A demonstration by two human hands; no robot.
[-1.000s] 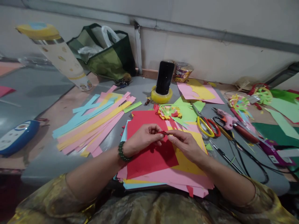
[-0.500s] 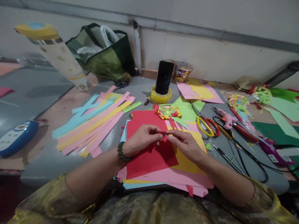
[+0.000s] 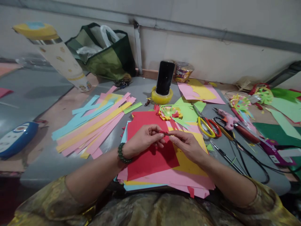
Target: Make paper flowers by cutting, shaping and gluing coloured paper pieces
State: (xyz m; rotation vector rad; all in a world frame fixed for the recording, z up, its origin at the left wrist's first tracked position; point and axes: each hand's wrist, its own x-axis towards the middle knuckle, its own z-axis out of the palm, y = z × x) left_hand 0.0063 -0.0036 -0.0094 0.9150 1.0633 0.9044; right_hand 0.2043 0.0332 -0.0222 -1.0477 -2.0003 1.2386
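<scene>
Between my two hands is a small, thin, dark red strip, probably paper. My left hand, with a green bead bracelet at its wrist, pinches the strip's left end. At its right end, the thumb and index finger of my right hand close on it. Both hands are over a red sheet, which lies on a stack of pink, yellow and blue paper. Just beyond my fingers lies a fringed multicolour paper flower.
Paper strips fan out at left, near a blue-and-white device. A phone stands in a yellow tape roll. Scissors, a pink glue gun and cables lie at right. Behind are a tall bottle and green bag.
The fingers of my left hand have shifted slightly, and more of the thin red strip shows between my fingertips. My right hand has hardly moved.
</scene>
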